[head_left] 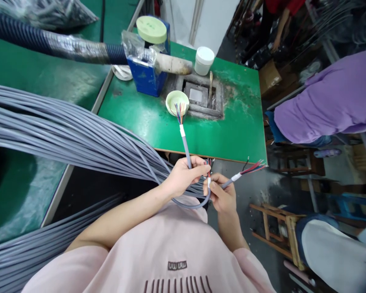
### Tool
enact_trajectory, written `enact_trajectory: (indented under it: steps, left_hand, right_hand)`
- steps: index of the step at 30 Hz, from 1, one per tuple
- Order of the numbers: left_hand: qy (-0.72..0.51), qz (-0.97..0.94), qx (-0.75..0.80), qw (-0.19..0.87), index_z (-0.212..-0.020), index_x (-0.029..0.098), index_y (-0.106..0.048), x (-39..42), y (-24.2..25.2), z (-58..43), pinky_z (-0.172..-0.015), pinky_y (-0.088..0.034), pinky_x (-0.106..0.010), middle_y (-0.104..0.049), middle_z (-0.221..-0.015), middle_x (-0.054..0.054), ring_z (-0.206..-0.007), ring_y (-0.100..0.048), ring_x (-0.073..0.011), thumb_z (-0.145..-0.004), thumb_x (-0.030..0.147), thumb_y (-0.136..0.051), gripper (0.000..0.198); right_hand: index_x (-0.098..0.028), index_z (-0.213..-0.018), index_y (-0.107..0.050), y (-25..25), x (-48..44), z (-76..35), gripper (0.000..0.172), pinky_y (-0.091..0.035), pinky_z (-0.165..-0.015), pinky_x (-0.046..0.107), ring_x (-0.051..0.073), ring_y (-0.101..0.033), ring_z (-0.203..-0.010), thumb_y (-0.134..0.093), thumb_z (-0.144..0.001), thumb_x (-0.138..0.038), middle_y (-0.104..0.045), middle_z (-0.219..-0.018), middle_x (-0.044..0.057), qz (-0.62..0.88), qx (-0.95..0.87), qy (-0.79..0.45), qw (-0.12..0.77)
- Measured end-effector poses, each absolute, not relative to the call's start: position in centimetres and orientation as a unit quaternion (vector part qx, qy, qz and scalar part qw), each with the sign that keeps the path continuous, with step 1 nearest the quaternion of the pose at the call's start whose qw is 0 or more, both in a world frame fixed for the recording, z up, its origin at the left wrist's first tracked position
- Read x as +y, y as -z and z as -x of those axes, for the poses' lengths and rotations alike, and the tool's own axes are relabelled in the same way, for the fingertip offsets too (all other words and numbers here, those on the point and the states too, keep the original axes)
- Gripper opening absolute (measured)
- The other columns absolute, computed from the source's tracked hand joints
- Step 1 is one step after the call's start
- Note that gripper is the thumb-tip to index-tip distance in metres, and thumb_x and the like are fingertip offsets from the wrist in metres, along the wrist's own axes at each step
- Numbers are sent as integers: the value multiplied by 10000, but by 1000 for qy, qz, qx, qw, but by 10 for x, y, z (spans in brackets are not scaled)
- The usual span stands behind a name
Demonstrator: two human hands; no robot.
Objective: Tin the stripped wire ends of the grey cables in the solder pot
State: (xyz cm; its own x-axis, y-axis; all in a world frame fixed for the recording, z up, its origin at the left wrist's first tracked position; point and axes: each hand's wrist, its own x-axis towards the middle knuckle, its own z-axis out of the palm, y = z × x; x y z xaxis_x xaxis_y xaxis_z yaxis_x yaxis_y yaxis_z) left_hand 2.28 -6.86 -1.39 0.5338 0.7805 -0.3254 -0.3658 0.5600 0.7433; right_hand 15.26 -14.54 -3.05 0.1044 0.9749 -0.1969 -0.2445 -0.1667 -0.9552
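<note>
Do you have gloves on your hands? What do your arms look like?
No gloves: the left hand and the right hand are bare, and so are the forearms. The pale pink top has sleeves that end above them, and dark stripes and a small dark patch on its front.

The left hand [183,177] grips a grey multicore cable [186,150] upright, its stripped end fanning red, blue and green wires above a white band [182,130]; the right hand [222,195] pinches another grey cable end [228,182], its white band [236,176] and coloured wires pointing right, a grey loop [195,205] sagging beneath both hands
</note>
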Motion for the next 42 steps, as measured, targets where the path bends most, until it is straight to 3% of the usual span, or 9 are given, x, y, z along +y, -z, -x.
enact_trajectory:
  steps: [17,20,24,29,32,35,42]
  left_hand:
    - [-353,-305,322,824,-665,130,-567,-67,15,-22,-365,-252,-138,-581,-553,28,-389,-392,-8,-639,366,-795,329]
    - [-351,-312,317,824,-697,132,-574,-68,16,-22,-369,-247,-141,-590,-577,20,-397,-398,-14,-646,414,-789,358]
    - [-294,-375,280,833,-691,138,-583,-71,18,-18,-383,-281,-162,-597,-588,0,-411,-421,-37,-731,581,-670,453]
    - [-145,-491,196,836,-590,143,-607,-78,26,-15,-415,-330,-190,-556,-475,-24,-404,-431,-68,-798,705,-484,612]
    - [-83,-527,181,827,-593,145,-624,-83,37,-15,-407,-346,-199,-575,-491,-35,-393,-445,-79,-807,709,-463,625]
    - [-53,-545,174,819,-629,142,-640,-87,48,-16,-418,-375,-206,-590,-526,-39,-409,-475,-88,-814,689,-477,600]
    - [-48,-574,134,806,-698,147,-614,-88,53,-10,-535,-442,-216,-584,-610,-27,-530,-528,-100,-879,599,-450,514]
  right_hand:
    - [-178,-753,-633,34,-145,-150,281,-201,-309,179,49,-321,-329,-695,-757,-452,-583,-511,-21,516,-353,-578,525]
    - [-188,-743,-602,32,-141,-153,285,-281,-348,190,76,-400,-380,-696,-760,-456,-564,-517,-23,521,-346,-554,549]
    - [-219,-714,-501,27,-127,-166,294,-443,-500,229,104,-480,-518,-624,-829,-459,-461,-555,-51,514,-286,-452,671]
    - [-233,-732,-557,34,-122,-168,250,-221,-324,182,67,-233,-345,-605,-836,-454,-277,-449,-100,507,-298,-457,667]
    - [-213,-713,-655,40,-127,-157,112,-294,-363,204,62,-344,-378,-703,-733,-312,-422,-483,-69,531,-377,-416,634]
    - [-201,-749,-711,37,-129,-148,92,-413,-442,233,90,-478,-470,-710,-711,-284,-598,-608,-11,553,-430,-413,581]
    - [-199,-840,-668,24,-130,-146,156,-499,-463,258,139,-595,-493,-689,-730,-308,-656,-604,-3,527,-419,-519,527]
